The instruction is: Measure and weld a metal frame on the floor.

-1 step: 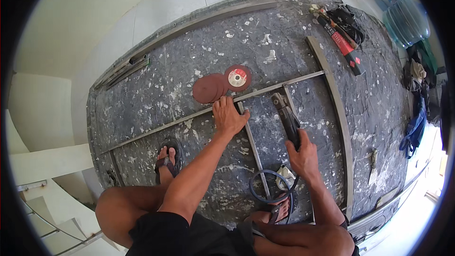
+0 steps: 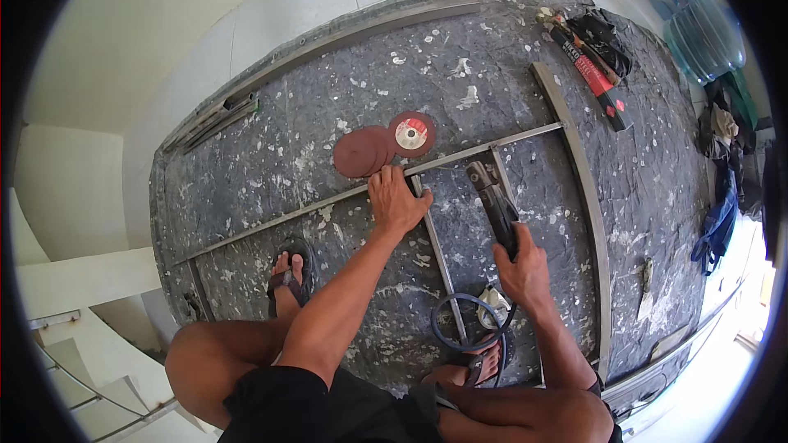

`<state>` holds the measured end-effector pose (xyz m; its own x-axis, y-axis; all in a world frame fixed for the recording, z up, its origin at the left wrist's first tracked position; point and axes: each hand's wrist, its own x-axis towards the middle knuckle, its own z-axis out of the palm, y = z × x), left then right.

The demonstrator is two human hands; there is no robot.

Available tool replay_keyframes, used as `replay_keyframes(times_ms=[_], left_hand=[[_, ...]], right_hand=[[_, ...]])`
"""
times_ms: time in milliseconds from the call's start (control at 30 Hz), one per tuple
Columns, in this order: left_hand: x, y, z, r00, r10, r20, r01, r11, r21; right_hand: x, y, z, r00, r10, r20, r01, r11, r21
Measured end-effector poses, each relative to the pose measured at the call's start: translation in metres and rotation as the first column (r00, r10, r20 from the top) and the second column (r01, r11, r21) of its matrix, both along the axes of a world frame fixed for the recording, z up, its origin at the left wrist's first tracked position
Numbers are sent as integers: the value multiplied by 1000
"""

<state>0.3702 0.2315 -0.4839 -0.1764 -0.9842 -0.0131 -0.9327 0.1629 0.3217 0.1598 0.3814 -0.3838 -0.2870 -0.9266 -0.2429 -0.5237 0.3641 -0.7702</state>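
Observation:
My left hand (image 2: 398,203) presses down where a long thin metal tube (image 2: 287,217) meets a shorter cross tube (image 2: 439,250). Its fingers curl over the long tube, and the thumb lies against the cross tube. In my right hand (image 2: 525,271) is a black welding electrode holder (image 2: 498,212), gripped by its handle, with its metal jaw end pointing away from me. That jaw end hangs close to a second short tube (image 2: 502,171); I cannot make out a rod in it. A dark cable (image 2: 435,332) loops below the right hand, near my right foot.
Reddish-brown cutting discs (image 2: 355,154) lie just beyond my left hand. A thicker metal bar (image 2: 587,197) runs along the right. Farther off are a red and black box (image 2: 587,70) and a large clear water bottle (image 2: 704,37). A paint-spattered dark sheet (image 2: 271,131) covers the floor.
The jaw end of the electrode holder has shifted very slightly left. My left hand and the tubes are where they were.

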Motion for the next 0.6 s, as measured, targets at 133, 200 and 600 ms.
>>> replay_keyframes(times_ms=[133,200,600], left_hand=[[-8,1,-1,1000,7,-24,-8,999,-47],[-9,2,-2,999,16,-35,-18,998,-55],[-5,7,-2,994,34,-108,-43,996,-78]], right_hand=[[2,-4,-11,993,110,-42,-110,994,13],[7,-9,-13,989,136,-59,-136,991,13],[24,-11,-19,970,210,-124,-208,978,31]])
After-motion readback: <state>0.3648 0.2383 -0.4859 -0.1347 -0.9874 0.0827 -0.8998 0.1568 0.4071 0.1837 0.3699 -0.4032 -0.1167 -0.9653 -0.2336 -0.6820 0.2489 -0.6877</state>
